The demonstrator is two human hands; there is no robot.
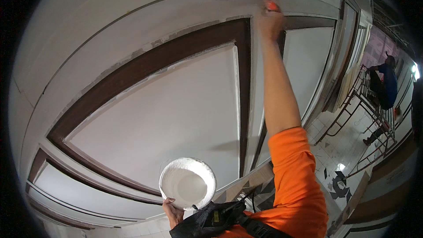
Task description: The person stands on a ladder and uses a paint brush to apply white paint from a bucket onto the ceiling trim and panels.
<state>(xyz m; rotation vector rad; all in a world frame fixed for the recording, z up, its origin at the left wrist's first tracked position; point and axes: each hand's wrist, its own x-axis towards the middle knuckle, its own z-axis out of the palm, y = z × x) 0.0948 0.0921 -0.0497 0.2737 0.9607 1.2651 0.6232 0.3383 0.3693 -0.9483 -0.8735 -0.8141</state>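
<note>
My right hand (269, 22) is raised high at the wall, its fingers closed round an orange-handled tool (272, 6). Motion smears the tool's working end, so I cannot tell whether it is a brush or a scraper. It is up against the pale band above the dark brown frame (243, 61). Low in the view, my left hand (173, 212) grips the side of a white bucket (211, 180). White paint or a similar coating (191, 188) lies inside, and the rim is crusted with it.
White panels (176, 110) sit within brown frames, with rough patches along the edges. On the right, a person in a dark blue top (388, 81) is up on a metal scaffold (362, 101). Dark scraps (339, 186) lie on the tiled floor, and long boards (348, 86) lean behind.
</note>
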